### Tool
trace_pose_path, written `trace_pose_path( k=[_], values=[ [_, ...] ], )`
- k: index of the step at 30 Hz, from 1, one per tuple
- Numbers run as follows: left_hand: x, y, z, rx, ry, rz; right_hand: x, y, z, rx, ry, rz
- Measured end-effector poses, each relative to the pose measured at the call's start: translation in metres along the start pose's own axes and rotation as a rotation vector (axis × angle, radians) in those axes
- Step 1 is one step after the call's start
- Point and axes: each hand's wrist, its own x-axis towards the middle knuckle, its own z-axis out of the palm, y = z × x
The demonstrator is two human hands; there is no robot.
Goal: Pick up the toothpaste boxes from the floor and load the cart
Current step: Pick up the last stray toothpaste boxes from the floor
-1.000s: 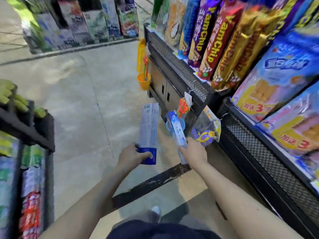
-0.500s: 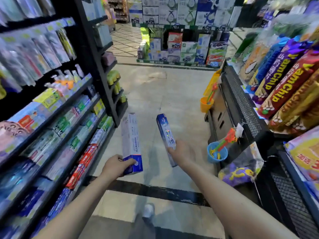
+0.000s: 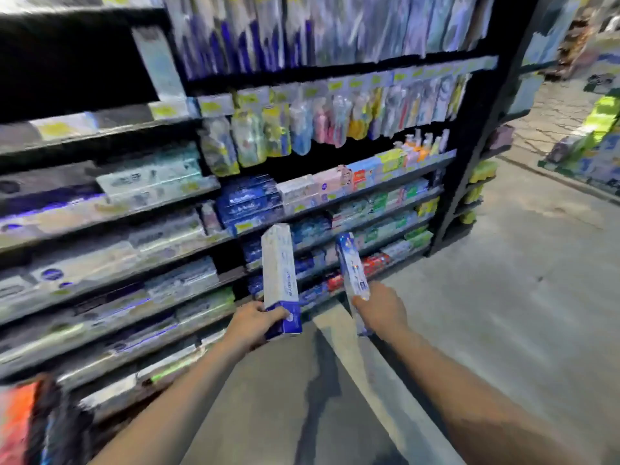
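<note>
step: carrying boxes toward cart | left hand [image 3: 253, 325] grips white box [image 3: 280, 276], upright | right hand [image 3: 380, 310] grips blue box [image 3: 352, 270] | both before shelf [image 3: 335, 203] | cart unseen | next: locate cart, lower boxes in

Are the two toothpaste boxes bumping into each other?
Apart. The head view shows the white toothpaste box in the left hand and the blue toothpaste box in the right hand, with shelf and floor visible between them.

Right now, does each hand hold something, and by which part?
Yes. The left hand grips the white-and-blue toothpaste box at its blue lower end. The right hand grips the blue toothpaste box near its lower end.
</note>
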Motion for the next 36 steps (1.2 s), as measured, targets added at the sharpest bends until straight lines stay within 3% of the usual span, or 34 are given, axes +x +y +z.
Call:
trace_pose_path(
  k=[10,18,24,29,32,36],
  values=[
    [-0.09,-0.182,-0.273,-0.092,0.4,-0.212,-0.095,-0.271,0.206,-0.119,-0.316,-0.443],
    [-0.194,-0.323,-0.376,-0.104,0.666,-0.539,-0.21,-0.396,0.339,-0.207,-0.578,-0.806],
    [-0.261,-0.393,-0.4,-0.075,0.707,-0.753,-0.268,-0.432,0.404,-0.331,-0.729,-1.022],
    [-0.292,-0.428,-0.429,0.096,0.618,-0.898,-0.296,-0.471,0.444,-0.455,-0.784,-1.151],
    [-0.297,-0.443,-0.45,0.287,0.524,-0.924,-0.304,-0.494,0.463,-0.515,-0.775,-1.21],
    [-0.292,-0.461,-0.478,0.521,0.389,-0.831,-0.314,-0.513,0.482,-0.573,-0.753,-1.266]
  ],
)
